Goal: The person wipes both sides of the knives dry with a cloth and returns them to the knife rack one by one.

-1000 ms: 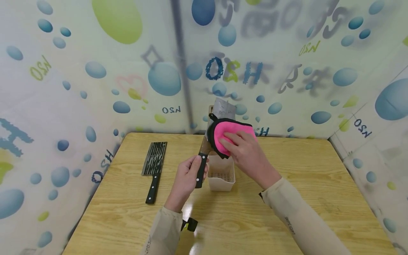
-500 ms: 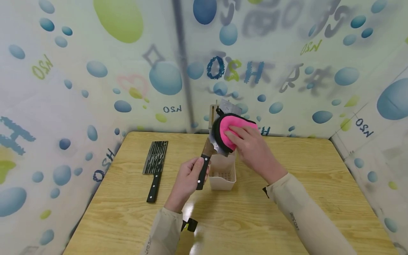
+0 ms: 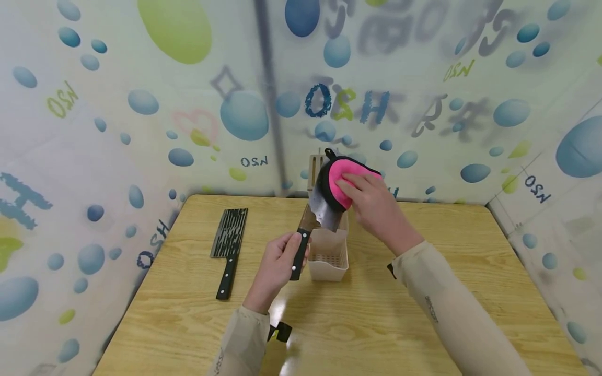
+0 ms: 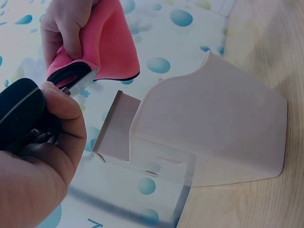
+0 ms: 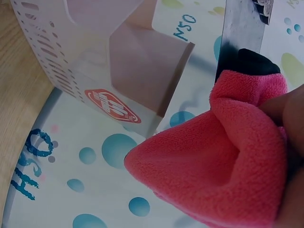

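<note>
In the head view my left hand [image 3: 277,261] grips the black riveted handle [image 3: 298,256] of a cleaver, whose blade [image 3: 326,216] points up and away. A pink cloth with black trim [image 3: 339,169], pinched in my right hand [image 3: 378,209], lies against the blade's upper part and hides much of it. From the right wrist the fuzzy cloth [image 5: 204,156] looks folded and bunched beside the grey blade [image 5: 244,28]. In the left wrist view, fingers of the left hand [image 4: 61,137] curl round the handle, and a sliver of blade [image 4: 83,80] meets the cloth.
A second cleaver [image 3: 228,250], with a black-and-silver streaked blade, lies on the wooden table [image 3: 169,292] at left. Behind the hands stands a pale plastic knife holder [image 3: 327,270] with a slotted back part. Patterned walls [image 3: 414,130] enclose the table's back and sides.
The right hand has slid the cloth up along the blade, away from the handle, baring more of the lower blade. The left hand keeps its grip; the blade's top has tipped slightly right.
</note>
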Demonstrator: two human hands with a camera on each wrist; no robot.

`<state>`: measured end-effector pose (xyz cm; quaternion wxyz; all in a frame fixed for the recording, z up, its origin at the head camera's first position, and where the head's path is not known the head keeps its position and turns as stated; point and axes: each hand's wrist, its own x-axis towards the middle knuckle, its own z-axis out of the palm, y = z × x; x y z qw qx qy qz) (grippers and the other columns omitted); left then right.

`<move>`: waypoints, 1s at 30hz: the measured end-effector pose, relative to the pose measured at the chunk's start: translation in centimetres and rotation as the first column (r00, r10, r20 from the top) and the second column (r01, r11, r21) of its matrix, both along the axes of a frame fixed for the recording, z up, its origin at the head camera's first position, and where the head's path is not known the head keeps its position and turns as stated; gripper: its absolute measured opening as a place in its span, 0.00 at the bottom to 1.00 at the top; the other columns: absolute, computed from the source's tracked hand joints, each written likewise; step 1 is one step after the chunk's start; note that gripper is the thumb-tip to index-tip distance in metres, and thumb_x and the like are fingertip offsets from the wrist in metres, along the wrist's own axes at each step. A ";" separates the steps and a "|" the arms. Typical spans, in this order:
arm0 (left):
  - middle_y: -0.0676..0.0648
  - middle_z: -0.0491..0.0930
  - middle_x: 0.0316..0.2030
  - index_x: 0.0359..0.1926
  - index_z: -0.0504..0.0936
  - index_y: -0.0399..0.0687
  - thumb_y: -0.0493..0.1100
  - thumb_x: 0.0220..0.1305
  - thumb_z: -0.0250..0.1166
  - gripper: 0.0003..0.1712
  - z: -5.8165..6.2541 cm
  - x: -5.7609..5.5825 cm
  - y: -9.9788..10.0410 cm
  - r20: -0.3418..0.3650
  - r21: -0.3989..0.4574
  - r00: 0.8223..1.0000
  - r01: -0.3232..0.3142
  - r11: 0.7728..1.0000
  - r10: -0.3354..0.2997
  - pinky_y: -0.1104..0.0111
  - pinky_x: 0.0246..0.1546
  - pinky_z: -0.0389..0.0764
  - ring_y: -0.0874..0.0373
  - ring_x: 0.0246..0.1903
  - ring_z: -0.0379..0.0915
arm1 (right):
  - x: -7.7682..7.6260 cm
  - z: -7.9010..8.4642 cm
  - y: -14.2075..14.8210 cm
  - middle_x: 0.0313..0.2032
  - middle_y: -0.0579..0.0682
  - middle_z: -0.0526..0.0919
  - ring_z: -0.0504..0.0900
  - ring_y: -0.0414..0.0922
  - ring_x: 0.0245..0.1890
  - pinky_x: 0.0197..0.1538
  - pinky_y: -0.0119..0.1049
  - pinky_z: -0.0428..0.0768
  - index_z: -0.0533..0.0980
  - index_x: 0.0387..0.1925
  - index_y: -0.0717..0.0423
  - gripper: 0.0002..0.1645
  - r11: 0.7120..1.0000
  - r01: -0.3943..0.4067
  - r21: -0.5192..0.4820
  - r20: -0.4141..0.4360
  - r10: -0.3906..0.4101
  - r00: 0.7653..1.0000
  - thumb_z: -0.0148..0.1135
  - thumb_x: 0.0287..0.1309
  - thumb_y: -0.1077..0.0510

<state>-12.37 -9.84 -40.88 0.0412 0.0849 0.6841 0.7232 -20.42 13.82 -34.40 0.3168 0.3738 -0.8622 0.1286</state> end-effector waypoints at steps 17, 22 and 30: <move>0.38 0.77 0.29 0.45 0.81 0.27 0.44 0.83 0.49 0.23 -0.1 -0.1 -0.1 -0.020 -0.026 1.000 0.011 1.000 -0.012 0.71 0.25 0.77 0.59 0.24 0.73 | -1.8 1.1 0.5 0.52 0.63 0.86 0.85 0.60 0.51 0.52 0.58 0.81 0.82 0.56 0.65 0.22 0.998 0.041 -0.041 0.065 -0.038 0.997 0.58 0.61 0.74; 0.34 0.76 0.30 0.46 0.80 0.26 0.44 0.83 0.49 0.23 -0.2 -0.2 -0.1 -0.017 -0.025 1.000 0.015 1.000 -0.016 0.72 0.26 0.77 0.60 0.24 0.74 | -1.3 1.1 0.3 0.52 0.62 0.86 0.85 0.59 0.51 0.56 0.59 0.80 0.83 0.56 0.62 0.22 0.998 0.050 -0.022 0.095 -0.048 0.994 0.59 0.62 0.73; 0.44 0.77 0.28 0.46 0.80 0.26 0.45 0.83 0.48 0.23 0.1 -0.3 0.0 -0.006 -0.033 1.000 0.016 0.999 -0.016 0.71 0.25 0.77 0.59 0.24 0.73 | -0.3 1.0 -0.1 0.54 0.60 0.85 0.85 0.58 0.54 0.56 0.63 0.79 0.83 0.57 0.58 0.21 0.997 0.078 0.007 0.108 -0.078 0.991 0.64 0.63 0.70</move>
